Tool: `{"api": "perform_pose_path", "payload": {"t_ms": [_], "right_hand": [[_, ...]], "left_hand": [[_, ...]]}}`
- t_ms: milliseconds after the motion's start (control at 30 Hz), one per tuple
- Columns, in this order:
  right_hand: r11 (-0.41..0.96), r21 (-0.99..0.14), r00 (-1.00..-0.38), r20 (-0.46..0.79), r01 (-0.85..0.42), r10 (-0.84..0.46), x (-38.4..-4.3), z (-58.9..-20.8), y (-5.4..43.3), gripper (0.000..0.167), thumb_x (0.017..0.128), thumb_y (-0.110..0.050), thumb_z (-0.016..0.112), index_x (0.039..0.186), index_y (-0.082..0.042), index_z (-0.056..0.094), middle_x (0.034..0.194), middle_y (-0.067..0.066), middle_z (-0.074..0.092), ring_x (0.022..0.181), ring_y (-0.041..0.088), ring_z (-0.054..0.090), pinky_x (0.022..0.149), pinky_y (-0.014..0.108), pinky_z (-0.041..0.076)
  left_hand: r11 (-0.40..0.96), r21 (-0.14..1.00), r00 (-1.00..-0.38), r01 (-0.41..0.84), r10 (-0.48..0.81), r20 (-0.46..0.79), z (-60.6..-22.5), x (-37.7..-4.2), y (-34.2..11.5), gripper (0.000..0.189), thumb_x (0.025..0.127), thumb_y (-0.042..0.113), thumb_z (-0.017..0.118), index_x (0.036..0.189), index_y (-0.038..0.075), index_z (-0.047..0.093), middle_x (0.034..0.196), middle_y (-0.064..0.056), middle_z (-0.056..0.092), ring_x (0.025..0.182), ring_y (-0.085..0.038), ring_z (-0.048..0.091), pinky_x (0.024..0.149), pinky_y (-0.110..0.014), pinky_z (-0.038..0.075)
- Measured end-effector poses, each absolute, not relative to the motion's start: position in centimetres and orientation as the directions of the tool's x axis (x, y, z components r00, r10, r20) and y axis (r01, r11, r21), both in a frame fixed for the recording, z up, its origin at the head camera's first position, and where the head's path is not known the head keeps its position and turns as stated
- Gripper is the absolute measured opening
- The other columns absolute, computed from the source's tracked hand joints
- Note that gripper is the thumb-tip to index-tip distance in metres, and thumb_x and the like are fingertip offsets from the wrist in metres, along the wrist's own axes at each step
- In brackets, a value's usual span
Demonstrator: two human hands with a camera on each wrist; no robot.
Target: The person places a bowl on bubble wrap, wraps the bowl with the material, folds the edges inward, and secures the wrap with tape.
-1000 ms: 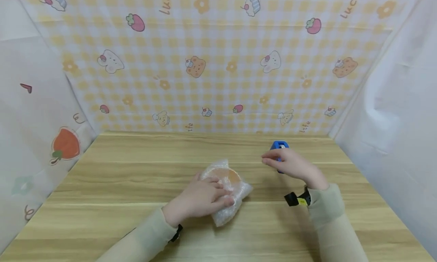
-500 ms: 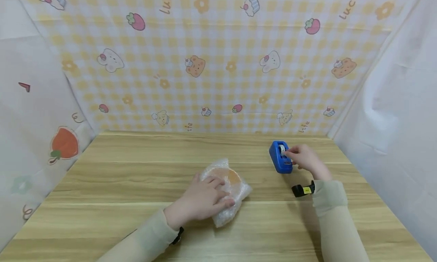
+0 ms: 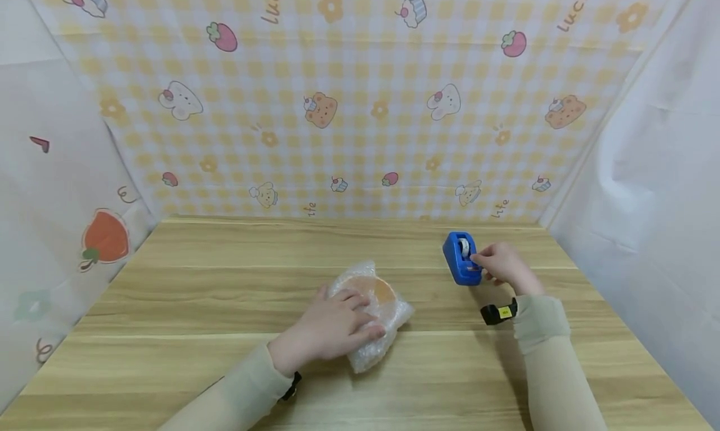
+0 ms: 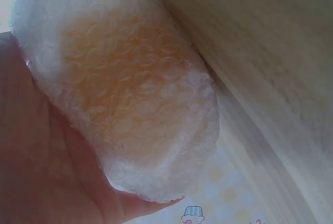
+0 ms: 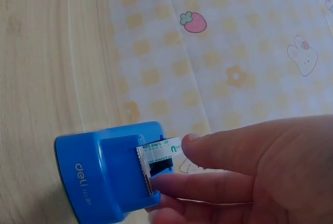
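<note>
My left hand [image 3: 332,325] rests on a bubble-wrapped package [image 3: 398,312], fingers spread over its top and thumb along the near side. Through the wrap shows a round orange shape [image 4: 119,73]; its kind is blurred by the bubbles. At the back right stands a blue tape dispenser [image 3: 454,267] with a white roll of tape in it. My right hand [image 3: 504,268] is at the dispenser's right side. In the right wrist view, the thumb and forefinger pinch the printed tape end [image 5: 160,151] by the toothed cutter [image 5: 144,169].
The wooden table [image 3: 225,281] carries the package and the dispenser. Behind it hangs a yellow checked cloth [image 3: 360,137] with cartoon prints. White cloths [image 3: 647,168] close off both sides.
My right hand has moved right from over the dispenser to its side and taken the tape end between thumb and forefinger. The left hand and the package stay in place.
</note>
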State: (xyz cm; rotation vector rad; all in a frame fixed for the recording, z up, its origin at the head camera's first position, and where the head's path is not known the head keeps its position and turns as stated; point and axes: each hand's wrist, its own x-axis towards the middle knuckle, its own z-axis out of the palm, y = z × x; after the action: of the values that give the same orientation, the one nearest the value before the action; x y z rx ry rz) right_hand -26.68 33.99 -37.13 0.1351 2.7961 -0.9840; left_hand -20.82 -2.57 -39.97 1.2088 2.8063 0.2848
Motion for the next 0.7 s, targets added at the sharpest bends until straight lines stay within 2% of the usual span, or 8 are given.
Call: {"api": "perform_pose_path", "payload": {"t_ms": [233,467,567,700], "right_hand": [[0.753,-0.641,-0.979,-0.202,0.148,0.02,-26.9,-38.0,34.0,0.035,0.098,-0.022,0.055,0.101,0.012,0.065,0.071,0.016,0.061,0.062,0.022,0.059,0.055,0.035,0.055],[0.743,-0.653,-0.979,-0.204,0.15,0.018,-27.0,-38.3,33.9,0.033,0.099,-0.02,0.054,0.097,0.011,0.064,0.061,0.01,0.058,0.052,0.017,0.058,0.053,0.035,0.056],[0.719,-0.677,-0.979,-0.204,0.156,0.02,-27.1,-38.4,33.9,0.034,0.099,-0.019,0.054,0.102,0.015,0.062,0.063,0.009,0.061,0.052,0.016,0.061,0.054,0.035,0.057],[0.679,-0.716,-0.98,-0.199,0.165,0.027,-27.3,-38.6,33.9,0.036,0.098,-0.018,0.054,0.108,0.017,0.06,0.075,0.013,0.067,0.06,0.02,0.067,0.059,0.038,0.058]], "left_hand": [[0.677,0.196,-0.69,0.709,0.724,-0.002,-40.0,-20.8,-2.6,0.067,0.096,0.068,0.02,0.124,0.028,0.067,0.141,0.002,0.051,0.135,-0.022,0.037,0.103,-0.071,0.022],[0.677,0.202,-0.69,0.708,0.724,-0.006,-39.9,-20.7,-2.6,0.068,0.096,0.068,0.019,0.125,0.029,0.067,0.141,0.002,0.051,0.136,-0.022,0.036,0.103,-0.071,0.021],[0.677,0.2,-0.69,0.709,0.724,-0.005,-39.9,-20.7,-2.7,0.068,0.096,0.069,0.019,0.125,0.029,0.067,0.142,0.001,0.051,0.136,-0.022,0.036,0.103,-0.071,0.021],[0.677,0.197,-0.69,0.709,0.724,-0.004,-39.9,-20.7,-2.7,0.069,0.096,0.069,0.019,0.125,0.029,0.066,0.142,0.002,0.051,0.136,-0.022,0.036,0.103,-0.07,0.022]]}}
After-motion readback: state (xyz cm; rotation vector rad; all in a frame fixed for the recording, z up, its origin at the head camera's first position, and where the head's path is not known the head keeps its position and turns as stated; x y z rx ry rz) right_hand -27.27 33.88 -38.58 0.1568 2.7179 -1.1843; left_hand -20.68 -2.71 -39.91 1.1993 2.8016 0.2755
